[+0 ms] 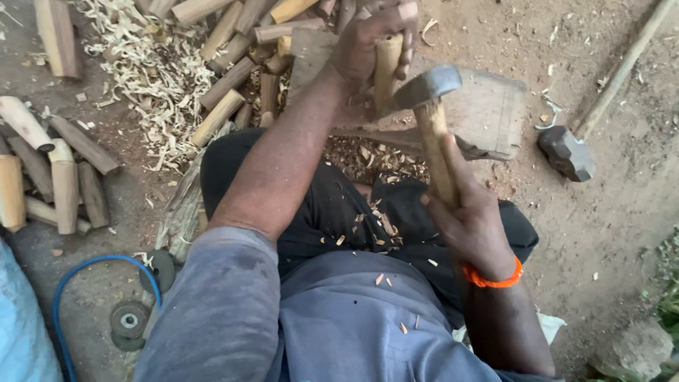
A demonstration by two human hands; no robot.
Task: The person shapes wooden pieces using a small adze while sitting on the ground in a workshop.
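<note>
My left hand [368,42] grips a short pale wooden peg [387,67] and holds it upright on a flat wooden block [488,113]. My right hand [470,219], with an orange band at the wrist, grips the wooden handle of an adze-like tool. The tool's metal head [424,85] sits right beside the peg, just below my left hand. Wood chips lie on my dark trousers and grey shirt.
A pile of cut wooden pegs [233,64] and pale shavings [148,71] lies at top left. More pegs [56,177] lie at left. A sledgehammer [566,152] with a long handle rests on dirt at right. A blue hose [92,265] and grinding discs [129,322] lie lower left.
</note>
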